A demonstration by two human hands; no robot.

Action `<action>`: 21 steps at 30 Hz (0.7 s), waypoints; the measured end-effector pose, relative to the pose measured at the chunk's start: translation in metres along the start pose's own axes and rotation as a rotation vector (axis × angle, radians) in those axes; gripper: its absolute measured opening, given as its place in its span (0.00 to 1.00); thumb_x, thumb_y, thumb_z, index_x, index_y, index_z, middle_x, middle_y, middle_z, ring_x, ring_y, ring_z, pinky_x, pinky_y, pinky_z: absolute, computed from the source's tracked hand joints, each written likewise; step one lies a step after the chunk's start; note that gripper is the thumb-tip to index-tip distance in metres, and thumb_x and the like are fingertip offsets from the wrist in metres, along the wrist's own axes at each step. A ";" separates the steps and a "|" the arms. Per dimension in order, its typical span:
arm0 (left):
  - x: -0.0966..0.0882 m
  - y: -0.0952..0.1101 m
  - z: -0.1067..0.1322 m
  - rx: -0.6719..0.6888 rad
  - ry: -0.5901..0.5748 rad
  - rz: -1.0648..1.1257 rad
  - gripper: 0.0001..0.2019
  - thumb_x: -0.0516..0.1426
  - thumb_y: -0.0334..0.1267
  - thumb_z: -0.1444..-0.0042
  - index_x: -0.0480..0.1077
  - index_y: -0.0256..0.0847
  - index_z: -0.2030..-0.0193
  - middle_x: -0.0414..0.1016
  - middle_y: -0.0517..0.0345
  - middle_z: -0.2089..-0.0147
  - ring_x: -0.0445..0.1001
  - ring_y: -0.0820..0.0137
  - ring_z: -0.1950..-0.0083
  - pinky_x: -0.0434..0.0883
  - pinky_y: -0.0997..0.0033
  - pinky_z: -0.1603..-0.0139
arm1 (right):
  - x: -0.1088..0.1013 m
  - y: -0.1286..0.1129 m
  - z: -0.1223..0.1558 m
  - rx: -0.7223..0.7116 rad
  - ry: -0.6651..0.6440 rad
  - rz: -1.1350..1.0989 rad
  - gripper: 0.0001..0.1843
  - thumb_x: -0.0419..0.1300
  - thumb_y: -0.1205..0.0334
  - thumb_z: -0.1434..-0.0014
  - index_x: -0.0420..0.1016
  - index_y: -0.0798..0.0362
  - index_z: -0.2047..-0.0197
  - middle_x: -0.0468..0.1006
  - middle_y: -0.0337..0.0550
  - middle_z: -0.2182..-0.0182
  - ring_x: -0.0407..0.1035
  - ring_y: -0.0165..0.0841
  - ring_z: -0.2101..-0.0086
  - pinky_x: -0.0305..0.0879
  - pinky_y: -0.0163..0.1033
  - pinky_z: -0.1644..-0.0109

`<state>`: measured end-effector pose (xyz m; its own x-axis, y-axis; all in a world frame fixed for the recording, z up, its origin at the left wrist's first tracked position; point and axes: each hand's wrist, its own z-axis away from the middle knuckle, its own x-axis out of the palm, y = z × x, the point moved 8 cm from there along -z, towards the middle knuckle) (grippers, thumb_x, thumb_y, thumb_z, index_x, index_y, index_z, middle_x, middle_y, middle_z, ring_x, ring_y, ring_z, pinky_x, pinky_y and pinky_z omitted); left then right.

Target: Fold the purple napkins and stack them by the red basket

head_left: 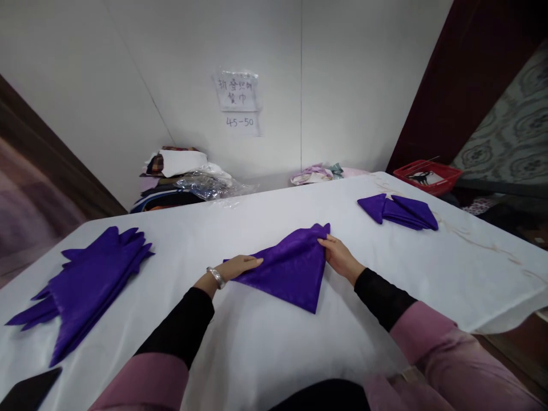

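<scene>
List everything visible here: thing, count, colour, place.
centre napkin: 1, purple, triangle at mid-table between the hands
napkin pile: several, purple, table's left side
folded napkins: a few, purple, table's far right
table: 1, white cloth, fills the foreground
paper notice: 1, white, handwritten, on the wall
fabric heap: 1, mixed colours, behind the far left edge
plastic wrap: 1, clear, beside that heap
small cloths: a few, pink and teal, far edge
basket: 1, red, beyond the far right corner
dark flat object: 1, black, bottom left corner
wrist band: 1, silver, left wrist
left hand: 1, bare, flat on the napkin's left corner
right hand: 1, bare, pinching its top corner
</scene>
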<state>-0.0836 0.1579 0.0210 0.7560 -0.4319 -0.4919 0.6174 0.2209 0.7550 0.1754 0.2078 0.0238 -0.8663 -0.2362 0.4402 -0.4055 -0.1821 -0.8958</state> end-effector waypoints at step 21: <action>0.008 0.008 -0.062 0.058 -0.047 -0.014 0.17 0.59 0.54 0.57 0.72 0.41 0.74 0.74 0.61 0.75 0.69 0.69 0.71 0.67 0.69 0.66 | -0.058 0.030 -0.046 0.225 0.190 0.102 0.16 0.66 0.60 0.50 0.72 0.54 0.58 0.77 0.42 0.68 0.70 0.29 0.73 0.67 0.34 0.70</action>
<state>-0.0588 0.2105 -0.0039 0.7354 -0.4756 -0.4827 0.6133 0.1643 0.7726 0.2002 0.2603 -0.0312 -0.9469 -0.0856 0.3101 -0.2569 -0.3787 -0.8892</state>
